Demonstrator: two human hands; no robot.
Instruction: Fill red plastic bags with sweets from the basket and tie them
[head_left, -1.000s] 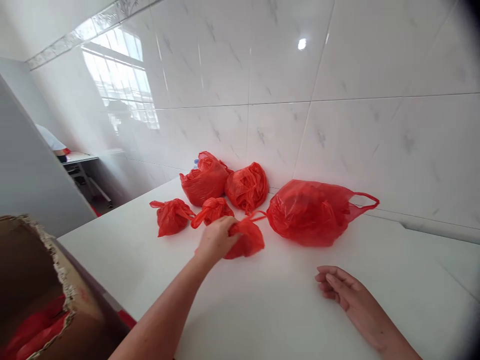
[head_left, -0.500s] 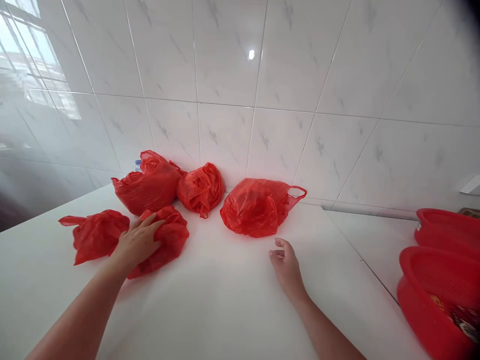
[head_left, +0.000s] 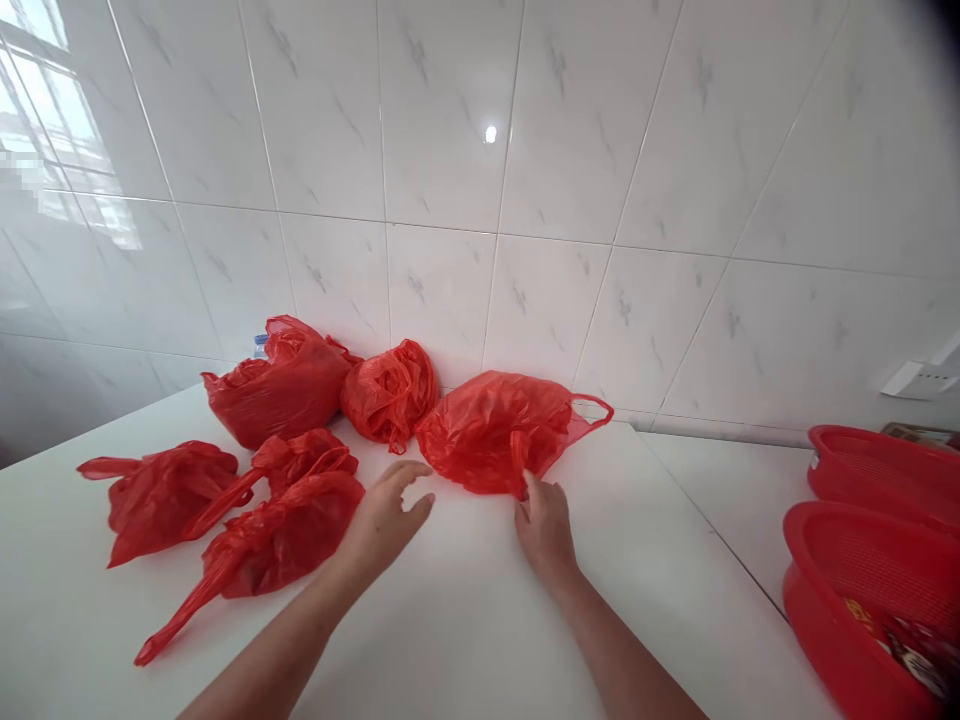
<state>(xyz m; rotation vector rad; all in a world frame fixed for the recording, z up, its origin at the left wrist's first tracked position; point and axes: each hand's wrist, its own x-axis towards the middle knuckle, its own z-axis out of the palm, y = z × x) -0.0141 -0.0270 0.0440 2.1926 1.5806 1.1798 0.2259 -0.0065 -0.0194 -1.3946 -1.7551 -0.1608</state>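
Observation:
My right hand (head_left: pixel 547 525) pinches a handle of a filled red plastic bag (head_left: pixel 487 425) lying against the wall; the bag's other handle loops out to the right. My left hand (head_left: pixel 388 518) hovers at the lower left of this bag, thumb and fingers apart, holding nothing. Just left of that hand rests another red plastic bag (head_left: pixel 292 535), its twisted handle stretched toward the front. A smaller red bag (head_left: pixel 169 495) lies farther left. What the bags contain is hidden.
Behind stand a bulky red bag (head_left: pixel 281 390) and a rounded red bag (head_left: pixel 391 390), with a blue-capped bottle (head_left: pixel 260 345) partly hidden. Red plastic baskets (head_left: pixel 806 570) stand at the right, the nearer holding printed packets (head_left: pixel 892 640). A tiled wall (head_left: pixel 442 280) backs the white table (head_left: pixel 450 620).
My left hand has left the bag at the left and moved right. My right hand has moved slightly left and taken a handle of the bag by the wall.

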